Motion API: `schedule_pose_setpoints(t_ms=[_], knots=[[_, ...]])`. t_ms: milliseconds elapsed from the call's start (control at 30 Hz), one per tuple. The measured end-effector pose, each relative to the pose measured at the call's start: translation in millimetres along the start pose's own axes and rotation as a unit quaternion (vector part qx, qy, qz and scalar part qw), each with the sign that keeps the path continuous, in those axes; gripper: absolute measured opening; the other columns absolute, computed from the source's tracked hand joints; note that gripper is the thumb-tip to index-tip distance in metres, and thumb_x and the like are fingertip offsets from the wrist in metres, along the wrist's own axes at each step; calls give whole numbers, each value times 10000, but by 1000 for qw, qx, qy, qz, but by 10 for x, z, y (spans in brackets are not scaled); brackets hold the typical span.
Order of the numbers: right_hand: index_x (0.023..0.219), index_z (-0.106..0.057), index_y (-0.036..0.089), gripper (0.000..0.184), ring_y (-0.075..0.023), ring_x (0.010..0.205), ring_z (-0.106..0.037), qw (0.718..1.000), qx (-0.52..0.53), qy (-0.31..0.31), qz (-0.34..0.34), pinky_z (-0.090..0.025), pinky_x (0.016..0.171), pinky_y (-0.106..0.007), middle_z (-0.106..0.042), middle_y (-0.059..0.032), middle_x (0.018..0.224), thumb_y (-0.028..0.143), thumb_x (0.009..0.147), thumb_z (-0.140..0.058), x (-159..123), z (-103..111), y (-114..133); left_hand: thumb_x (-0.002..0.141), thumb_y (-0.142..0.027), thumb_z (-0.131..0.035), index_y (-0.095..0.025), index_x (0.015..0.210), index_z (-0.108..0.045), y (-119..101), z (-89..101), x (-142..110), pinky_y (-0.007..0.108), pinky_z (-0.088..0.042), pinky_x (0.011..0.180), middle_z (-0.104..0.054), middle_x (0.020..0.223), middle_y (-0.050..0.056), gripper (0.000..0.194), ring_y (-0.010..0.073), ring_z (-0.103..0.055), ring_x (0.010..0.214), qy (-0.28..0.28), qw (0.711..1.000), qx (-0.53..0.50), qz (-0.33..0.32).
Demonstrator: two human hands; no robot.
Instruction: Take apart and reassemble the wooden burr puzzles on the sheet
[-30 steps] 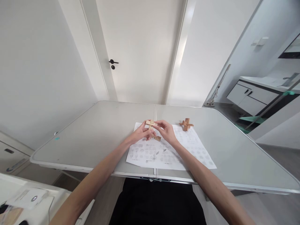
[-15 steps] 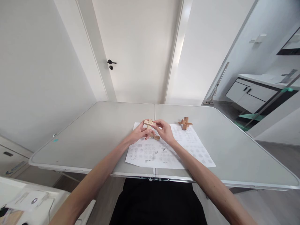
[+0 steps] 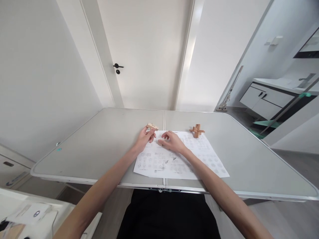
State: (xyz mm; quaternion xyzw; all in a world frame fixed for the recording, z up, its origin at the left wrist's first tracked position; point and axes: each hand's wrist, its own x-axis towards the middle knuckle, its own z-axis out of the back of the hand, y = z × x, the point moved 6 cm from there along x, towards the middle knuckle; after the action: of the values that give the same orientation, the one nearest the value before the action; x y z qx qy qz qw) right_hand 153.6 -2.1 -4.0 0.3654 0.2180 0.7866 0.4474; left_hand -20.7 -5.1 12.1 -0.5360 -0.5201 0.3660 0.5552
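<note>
My left hand (image 3: 144, 137) pinches a small light wooden puzzle piece (image 3: 152, 126) at its fingertips, just past the far left corner of a printed paper sheet (image 3: 179, 162). My right hand (image 3: 172, 142) rests on that sheet close beside the left hand. Its fingers are curled, pointing left, and whatever lies under them is hidden. An assembled brown wooden cross puzzle (image 3: 196, 130) stands on the sheet's far right corner, a hand's width to the right of my right hand.
The grey folding table (image 3: 99, 146) has a seam down its middle and a raised rim. A white door with a black handle (image 3: 117, 67) stands behind it. A cabinet with a sink (image 3: 269, 99) is at the right.
My hands have pulled apart. The left hand carried one wooden piece to the far left off the sheet. The right hand dropped onto the paper, and the darker piece seen below the hands no longer shows.
</note>
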Motion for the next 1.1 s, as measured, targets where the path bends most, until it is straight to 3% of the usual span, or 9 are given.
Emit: schedule_pose_setpoints(t_ms=[133, 333, 467, 600, 767, 900, 1100], knots=[[924, -654, 213, 339, -221, 904, -617, 996, -74, 41, 36, -480, 798, -335, -642, -61, 942, 524, 829, -752, -40, -51, 41, 865, -565, -745, -182, 1090, -595, -3, 17, 3, 200, -290, 466, -596, 742, -26, 469, 32, -410, 472, -10, 1000, -8, -11], [889, -627, 212, 388, -196, 793, -596, 989, -53, 128, 53, -466, 691, -301, -641, -55, 951, 516, 738, -816, -40, 36, -21, 845, -505, -786, -229, 1268, -527, -22, 2, -13, 203, -312, 475, -657, 871, -6, 567, 27, -444, 485, 1, 1000, 0, -14], [797, -628, 219, 254, -166, 659, -552, 983, -38, 173, 53, -399, 615, -279, -641, -7, 776, 449, 826, -734, -22, 84, -32, 828, -498, -794, -241, 1389, -447, -12, -29, -24, 214, -335, 463, -701, 915, 28, 708, 46, -486, 472, -2, 998, 57, -10], [826, -630, 221, 253, -158, 597, -530, 992, -20, 124, 15, -359, 594, -276, -650, 12, 682, 446, 939, -606, 18, 165, 11, 763, -475, -844, -252, 1405, -461, -25, -63, -66, 221, -389, 473, -713, 913, 20, 780, 64, -501, 480, -19, 989, 144, -37], [883, -662, 213, 373, -177, 667, -593, 996, 42, 79, -5, -409, 643, -285, -704, -18, 764, 513, 1010, -480, 41, 226, 110, 712, -474, -881, -275, 1392, -541, -77, -105, -125, 238, -471, 608, -694, 962, 9, 786, 95, -532, 627, -15, 962, 256, -91], [930, -656, 207, 446, -172, 628, -585, 994, 76, 79, 2, -440, 651, -294, -668, -7, 725, 524, 1052, -366, 41, 198, 151, 691, -471, -896, -250, 1336, -600, -102, -92, -118, 241, -472, 635, -653, 965, 8, 743, 107, -516, 674, -32, 940, 308, -143], [1016, -596, 219, 392, -152, 554, -593, 987, 159, -2, -14, -479, 608, -295, -717, -18, 781, 595, 1004, -486, 20, 202, 119, 719, -495, -881, -259, 1309, -604, -99, -63, -110, 257, -488, 658, -600, 1140, 47, 693, 105, -530, 709, -51, 920, 342, -187]])
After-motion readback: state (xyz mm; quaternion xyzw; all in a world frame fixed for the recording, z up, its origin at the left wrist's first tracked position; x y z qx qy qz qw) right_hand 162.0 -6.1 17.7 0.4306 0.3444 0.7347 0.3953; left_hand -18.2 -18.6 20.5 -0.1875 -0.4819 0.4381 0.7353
